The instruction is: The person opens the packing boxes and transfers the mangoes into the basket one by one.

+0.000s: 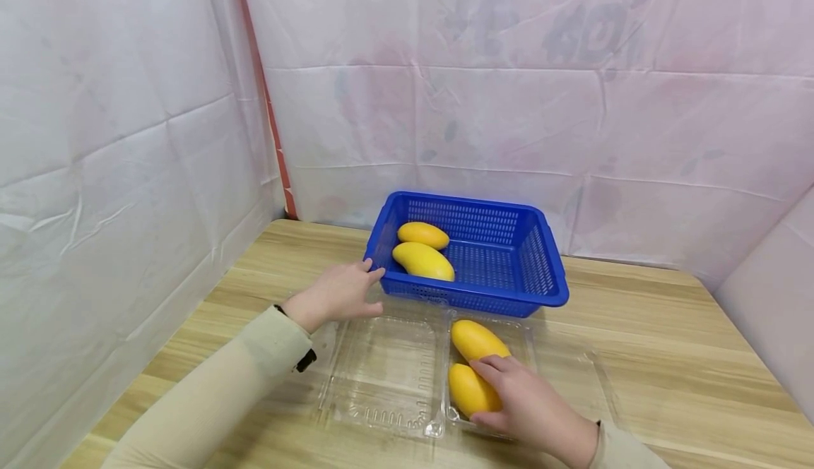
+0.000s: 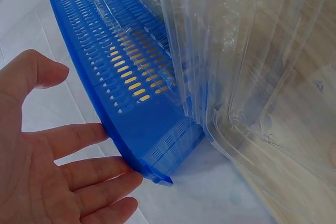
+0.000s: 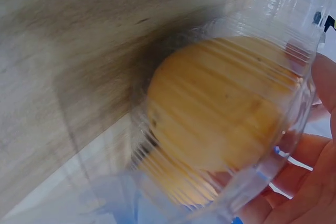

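We note right hand point(image 1: 531, 404) grasping the near mango point(image 1: 469, 390), apparently steadying it in the clear tray point(image 1: 523, 335); left hand point(image 1: 340, 292), fingers extended, touches the blue basket point(image 1: 490, 291), perhaps for bracing.

We saw the head view evenly bright, its pale cloth point(image 1: 496, 116) softly lit and the clear container point(image 1: 434, 428) flecked with glare. Our left wrist view looked hazier, its clear plastic point(image 2: 231, 77) streaky; our right was dimmer and softly blurred, with dark shadow beside the yellow fruit point(image 3: 220, 103).
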Motion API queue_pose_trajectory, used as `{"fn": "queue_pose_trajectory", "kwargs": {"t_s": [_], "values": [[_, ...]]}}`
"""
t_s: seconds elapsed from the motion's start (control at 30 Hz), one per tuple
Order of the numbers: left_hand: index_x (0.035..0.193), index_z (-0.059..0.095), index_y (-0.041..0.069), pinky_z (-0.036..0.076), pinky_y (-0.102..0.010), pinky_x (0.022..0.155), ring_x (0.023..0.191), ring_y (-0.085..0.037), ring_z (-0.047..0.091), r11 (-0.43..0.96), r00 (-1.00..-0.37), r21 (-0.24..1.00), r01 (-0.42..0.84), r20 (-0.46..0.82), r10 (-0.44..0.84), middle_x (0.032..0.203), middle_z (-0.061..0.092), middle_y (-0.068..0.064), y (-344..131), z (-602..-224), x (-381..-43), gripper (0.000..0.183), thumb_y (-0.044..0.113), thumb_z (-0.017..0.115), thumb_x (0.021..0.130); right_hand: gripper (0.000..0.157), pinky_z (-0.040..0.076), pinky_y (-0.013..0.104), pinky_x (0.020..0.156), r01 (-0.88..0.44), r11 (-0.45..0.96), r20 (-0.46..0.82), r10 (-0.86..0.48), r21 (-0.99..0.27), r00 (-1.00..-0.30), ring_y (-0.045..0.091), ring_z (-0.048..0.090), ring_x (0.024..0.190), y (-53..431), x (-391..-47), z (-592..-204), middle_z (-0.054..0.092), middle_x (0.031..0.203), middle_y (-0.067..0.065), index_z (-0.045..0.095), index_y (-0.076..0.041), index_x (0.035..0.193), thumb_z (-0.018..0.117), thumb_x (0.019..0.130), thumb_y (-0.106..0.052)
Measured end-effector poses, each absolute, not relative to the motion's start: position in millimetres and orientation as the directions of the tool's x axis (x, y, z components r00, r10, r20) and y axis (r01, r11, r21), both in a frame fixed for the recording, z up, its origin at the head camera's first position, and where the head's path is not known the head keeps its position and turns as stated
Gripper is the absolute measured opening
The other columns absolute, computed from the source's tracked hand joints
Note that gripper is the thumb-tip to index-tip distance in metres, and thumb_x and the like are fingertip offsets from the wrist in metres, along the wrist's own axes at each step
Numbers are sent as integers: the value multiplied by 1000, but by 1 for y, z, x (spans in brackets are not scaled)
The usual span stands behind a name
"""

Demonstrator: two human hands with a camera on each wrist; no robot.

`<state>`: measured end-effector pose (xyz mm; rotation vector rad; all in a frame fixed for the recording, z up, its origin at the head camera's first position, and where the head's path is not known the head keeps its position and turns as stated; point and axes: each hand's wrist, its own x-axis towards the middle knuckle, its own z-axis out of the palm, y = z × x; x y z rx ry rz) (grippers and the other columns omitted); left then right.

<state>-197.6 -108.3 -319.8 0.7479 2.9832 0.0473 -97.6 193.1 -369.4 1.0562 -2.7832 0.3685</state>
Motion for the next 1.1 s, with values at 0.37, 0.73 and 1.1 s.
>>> {"fn": "queue_pose_trajectory", "kwargs": {"t_s": [0.37, 0.73, 1.1], "values": [[139, 45, 8, 41, -44, 96, 124, -30, 45, 881, -879, 46, 471, -61, 473, 140, 41, -19, -107, -321, -197, 66, 44, 58, 85, 60, 49, 38, 76, -647, 736, 259, -598, -197, -759, 19, 56, 90, 192, -93, -368, 59, 105, 2, 63, -4, 109, 80, 65, -41], [138, 46, 7, 41, -43, 96, 124, -30, 45, 879, -878, 44, 474, -49, 476, 139, 42, -20, -108, -320, -197, 66, 44, 58, 85, 60, 49, 40, 79, -638, 739, 301, -570, -217, -764, 18, 55, 93, 190, -89, -362, 59, 105, 0, 61, -7, 110, 82, 63, -38], [138, 46, 7, 41, -44, 96, 125, -30, 44, 882, -881, 45, 470, -48, 471, 139, 42, -20, -107, -319, -196, 65, 43, 59, 85, 60, 50, 36, 78, -648, 733, 362, -558, -208, -747, 15, 53, 94, 189, -87, -353, 58, 107, -1, 61, -7, 111, 83, 60, -32]]}}
